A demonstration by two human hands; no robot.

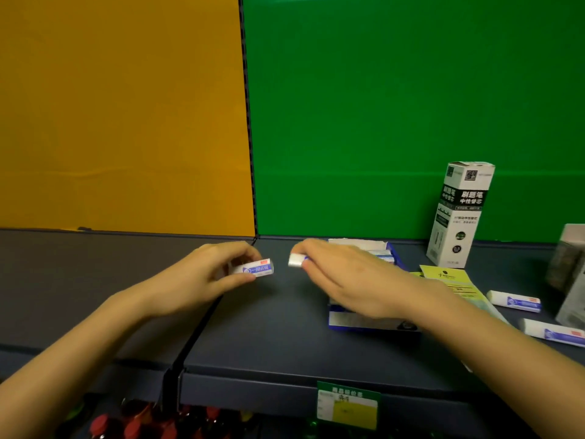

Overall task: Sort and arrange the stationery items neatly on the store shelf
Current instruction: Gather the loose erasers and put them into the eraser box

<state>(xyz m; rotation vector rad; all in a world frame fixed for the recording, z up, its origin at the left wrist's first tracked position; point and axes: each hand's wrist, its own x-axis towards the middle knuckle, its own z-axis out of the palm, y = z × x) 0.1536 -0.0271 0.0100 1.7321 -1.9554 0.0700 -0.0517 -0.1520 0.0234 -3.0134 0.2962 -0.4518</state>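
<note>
My left hand [202, 277] pinches a white eraser with a blue sleeve [253, 268] between thumb and fingers, just above the dark shelf [269, 327]. My right hand [345, 277] holds a second white eraser [296, 259] at its fingertips; only the eraser's end shows. Under my right hand lies an open blue and white eraser box [354, 321] with more erasers at its far end [383, 255]. Two loose erasers lie on the shelf to the right, one farther back [514, 301] and one nearer the front [552, 332].
A tall white and black refill box [459, 217] stands at the back right. A yellow-green packet [449, 277] lies beside the eraser box. Pale boxes [569, 274] stand at the right edge. A price label [348, 403] hangs on the shelf front; red-capped bottles [133, 426] sit below.
</note>
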